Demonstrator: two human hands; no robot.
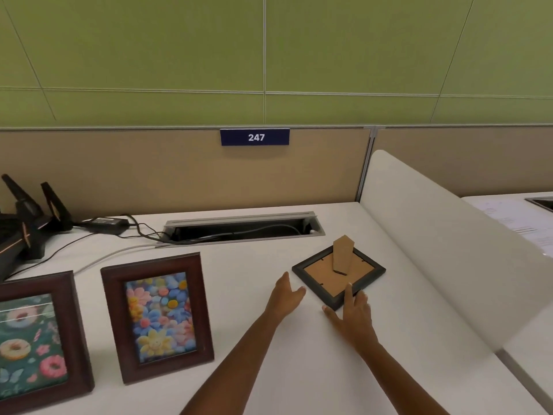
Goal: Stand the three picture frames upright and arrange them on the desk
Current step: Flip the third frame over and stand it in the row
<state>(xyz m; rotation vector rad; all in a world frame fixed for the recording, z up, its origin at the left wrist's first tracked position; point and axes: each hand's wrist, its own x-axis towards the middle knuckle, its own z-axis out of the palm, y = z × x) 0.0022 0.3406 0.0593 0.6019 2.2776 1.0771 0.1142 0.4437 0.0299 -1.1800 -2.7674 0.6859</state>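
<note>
Two brown frames stand upright on the white desk (257, 265): one with a doughnut picture (33, 339) at the far left, one with a flower picture (158, 319) beside it. A small black frame (326, 272) lies face down at the right, its cardboard back up and its easel stand (343, 254) sticking up. My left hand (285, 298) hovers open just left of that frame, apart from it. My right hand (353, 314) is open at the frame's near corner, a finger resting on its edge.
A black router with antennas (27, 217), a power adapter (107, 224) and cables lie at the back left. An open cable slot (242, 227) runs along the back. A white divider panel (434, 244) stands close to the right of the black frame.
</note>
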